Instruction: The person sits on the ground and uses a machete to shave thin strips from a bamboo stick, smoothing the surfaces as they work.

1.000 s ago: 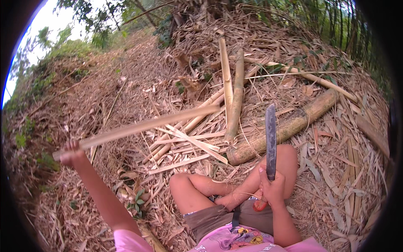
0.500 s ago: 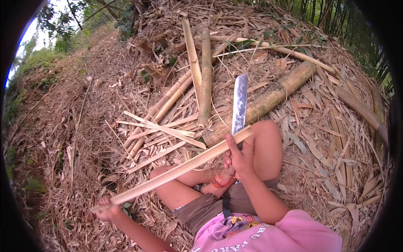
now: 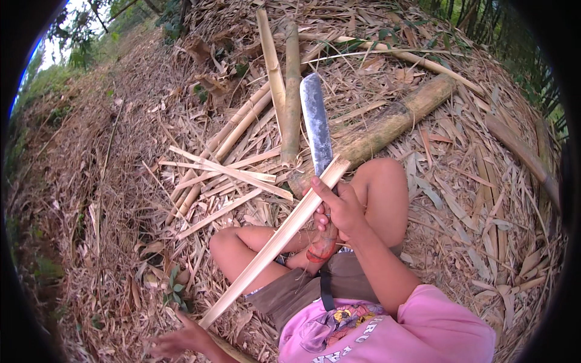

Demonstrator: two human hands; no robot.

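Observation:
My right hand (image 3: 340, 209) is closed round the handle of a machete (image 3: 316, 124), whose broad grey blade points away from me. Its thumb also presses the upper end of a split bamboo strip (image 3: 272, 245) against the blade's base. The pale strip slants down to the left across my bent legs. Near its lower end, my left hand (image 3: 181, 339) is off the strip, fingers stretched out and slightly blurred. Most of the machete handle is hidden by my right hand.
A thick bamboo pole (image 3: 387, 130) lies beyond my knees. Several cut bamboo strips (image 3: 233, 178) cross each other at left, near two upright-pointing bamboo pieces (image 3: 292, 91). Dry leaves cover the ground; a green sprig (image 3: 175, 287) grows beside my left hand.
My left hand has let go of the strip's lower end and opened. The strip has swung steeper, its lower end nearer my body. The machete and right hand have shifted left.

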